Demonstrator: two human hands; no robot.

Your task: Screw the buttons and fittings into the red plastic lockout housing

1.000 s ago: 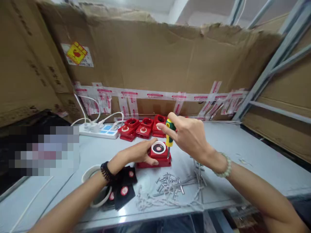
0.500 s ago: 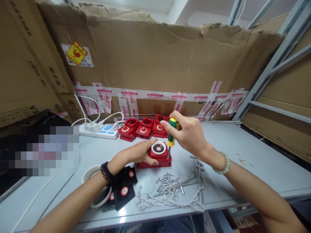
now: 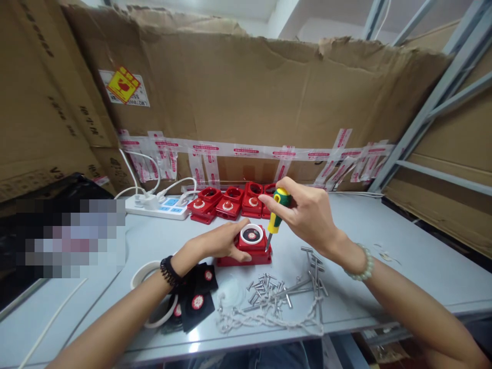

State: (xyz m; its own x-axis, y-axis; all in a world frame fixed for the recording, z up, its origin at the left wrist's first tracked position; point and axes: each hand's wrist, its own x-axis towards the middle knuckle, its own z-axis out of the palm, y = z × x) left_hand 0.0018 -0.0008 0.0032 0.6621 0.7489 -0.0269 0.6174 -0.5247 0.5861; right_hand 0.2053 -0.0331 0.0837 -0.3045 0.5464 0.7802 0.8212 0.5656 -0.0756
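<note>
My left hand [image 3: 226, 243] grips a red plastic housing [image 3: 246, 260] from its left side, thumb in front and fingers behind. A white ring [image 3: 252, 234] with a black disc inside it sits on top of the housing. My right hand [image 3: 307, 212] is closed round the green and yellow handle of a screwdriver [image 3: 273, 224]. The shaft slants down and its tip meets the housing's right front corner; any screw under it is too small to make out. In front lies a pile of loose silver screws [image 3: 265, 289].
Several red housings [image 3: 229, 204] stand at the back, beside a white power strip [image 3: 169, 209]. Black squares with red emblems [image 3: 197, 302] and white rings [image 3: 134, 279] lie front left. A white cord [image 3: 277, 323] runs along the front, below metal rods [image 3: 317, 271]. Cardboard [image 3: 261, 92] walls the back.
The screwdriver's handle has tilted further right, with my right hand shifted slightly right and down. Its tip stays at the housing's corner. My left hand holds the housing in place.
</note>
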